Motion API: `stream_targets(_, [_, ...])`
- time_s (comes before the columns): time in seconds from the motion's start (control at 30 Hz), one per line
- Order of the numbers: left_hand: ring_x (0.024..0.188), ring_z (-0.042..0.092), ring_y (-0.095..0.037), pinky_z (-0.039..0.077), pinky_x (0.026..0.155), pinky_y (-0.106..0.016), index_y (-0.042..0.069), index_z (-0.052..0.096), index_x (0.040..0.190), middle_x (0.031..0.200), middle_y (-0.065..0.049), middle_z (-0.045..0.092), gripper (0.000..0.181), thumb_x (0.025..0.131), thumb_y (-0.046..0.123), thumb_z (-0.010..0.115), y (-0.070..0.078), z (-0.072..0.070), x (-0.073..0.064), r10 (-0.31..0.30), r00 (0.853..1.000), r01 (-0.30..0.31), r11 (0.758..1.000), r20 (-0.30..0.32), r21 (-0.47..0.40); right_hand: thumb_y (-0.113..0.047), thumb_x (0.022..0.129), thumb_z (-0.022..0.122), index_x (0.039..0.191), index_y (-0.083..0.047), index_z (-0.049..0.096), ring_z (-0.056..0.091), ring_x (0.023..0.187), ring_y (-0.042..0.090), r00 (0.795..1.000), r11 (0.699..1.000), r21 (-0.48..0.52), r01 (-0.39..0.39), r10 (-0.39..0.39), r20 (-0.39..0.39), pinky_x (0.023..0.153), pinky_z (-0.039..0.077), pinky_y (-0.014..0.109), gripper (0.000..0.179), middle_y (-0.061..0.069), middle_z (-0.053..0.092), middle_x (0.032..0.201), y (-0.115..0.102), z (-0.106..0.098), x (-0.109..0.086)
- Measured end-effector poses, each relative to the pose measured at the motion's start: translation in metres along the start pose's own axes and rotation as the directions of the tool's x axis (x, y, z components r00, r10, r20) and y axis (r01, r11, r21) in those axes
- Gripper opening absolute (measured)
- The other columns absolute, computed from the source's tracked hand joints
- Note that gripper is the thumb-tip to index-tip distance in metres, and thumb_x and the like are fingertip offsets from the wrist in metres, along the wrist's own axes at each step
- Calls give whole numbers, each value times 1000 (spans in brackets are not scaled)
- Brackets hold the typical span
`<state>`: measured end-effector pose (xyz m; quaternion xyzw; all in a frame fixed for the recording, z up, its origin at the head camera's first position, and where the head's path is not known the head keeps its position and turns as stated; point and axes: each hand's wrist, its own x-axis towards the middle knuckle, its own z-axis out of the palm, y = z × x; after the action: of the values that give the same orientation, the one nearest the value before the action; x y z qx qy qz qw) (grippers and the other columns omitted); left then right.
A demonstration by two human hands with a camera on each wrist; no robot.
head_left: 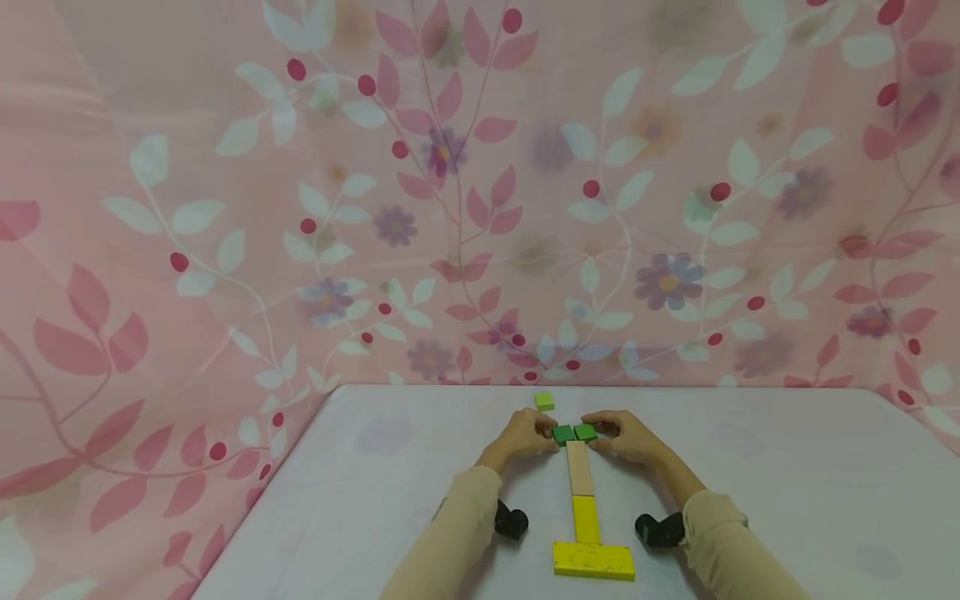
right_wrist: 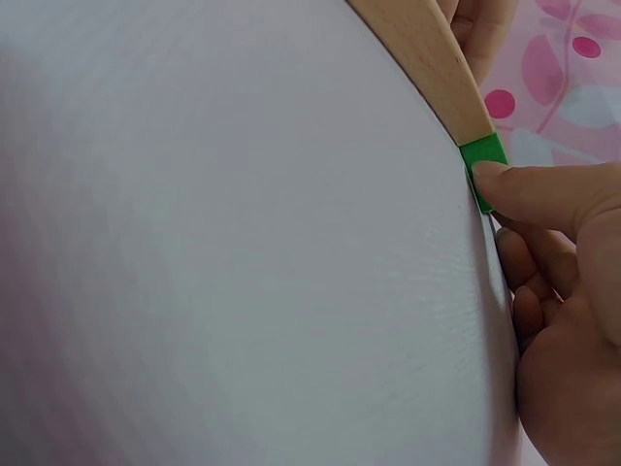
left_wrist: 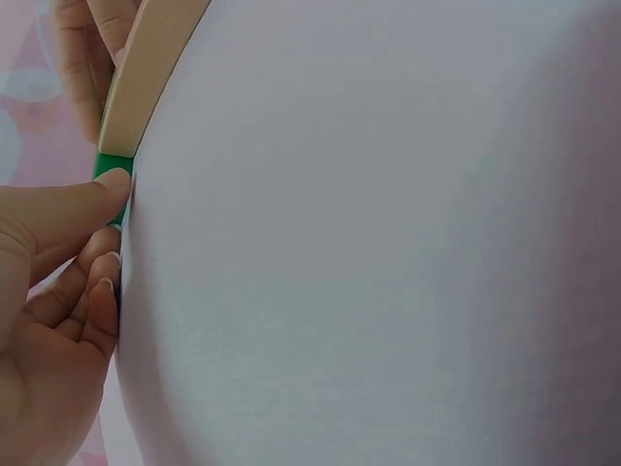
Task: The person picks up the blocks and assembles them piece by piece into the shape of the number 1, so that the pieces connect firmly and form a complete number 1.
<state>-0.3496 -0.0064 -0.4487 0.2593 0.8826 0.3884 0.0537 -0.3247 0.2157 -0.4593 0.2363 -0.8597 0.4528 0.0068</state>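
Thumb and fingers of my left hand (head_left: 527,433) pinch a dark green block (head_left: 562,434) at its left side. Opposite it, my right hand (head_left: 628,437) pinches a brighter green block (head_left: 586,432) by its right side. The two green blocks lie side by side at the far end of a plain wooden block (head_left: 580,468). A yellow block (head_left: 587,520) continues that line toward me, ending at a wider yellow block (head_left: 593,561) set crosswise. In the left wrist view, the thumb presses on the green block (left_wrist: 114,167) beside the wooden one; the right wrist view shows the same on its side.
A lime green block (head_left: 544,402) lies farther back, near the table's far edge. The white-covered table (head_left: 787,467) extends to both sides. Behind it hangs a pink floral cloth (head_left: 480,208). Black devices (head_left: 512,522) are strapped at both wrists.
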Motion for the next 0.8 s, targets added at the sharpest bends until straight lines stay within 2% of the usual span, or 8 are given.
stream_targets(0.13, [61, 46, -5, 41, 58, -16, -6, 68, 105, 70, 1, 57, 35, 73, 4, 78, 2, 0, -2, 17, 1000, -17, 1000, -18, -3, -4, 80, 69, 117, 10, 60, 55, 90, 24, 1000, 1000, -12, 17, -17, -8, 81, 48, 34, 40, 21, 63, 109, -1, 0, 0])
stream_targets(0.33, [60, 44, -4, 39, 57, -16, -6, 69, 99, 67, 2, 54, 29, 73, 4, 77, 3, 4, -3, 32, 999, -32, 999, -30, 9, -4, 82, 68, 117, 8, 60, 56, 90, 22, 1000, 999, -35, 13, -13, -9, 81, 47, 27, 39, 20, 63, 111, 3, 2, 0])
stream_targets(0.53, [63, 44, -3, 40, 61, -16, -3, 71, 99, 68, 2, 56, 27, 74, 7, 77, 0, 8, 0, 48, 998, -45, 997, -39, 64, -5, 82, 69, 116, 11, 59, 55, 91, 25, 999, 999, 1, 39, -39, -1, 79, 47, 30, 39, 22, 63, 110, 2, 2, 0])
stream_targets(0.8, [64, 45, -3, 41, 62, -17, -3, 71, 99, 68, 1, 58, 29, 73, 6, 78, 1, 9, 1, 59, 997, -55, 997, -51, 61, -5, 83, 67, 117, 9, 60, 56, 92, 23, 999, 999, -4, 37, -37, 8, 82, 47, 27, 38, 22, 62, 113, 3, 1, -1])
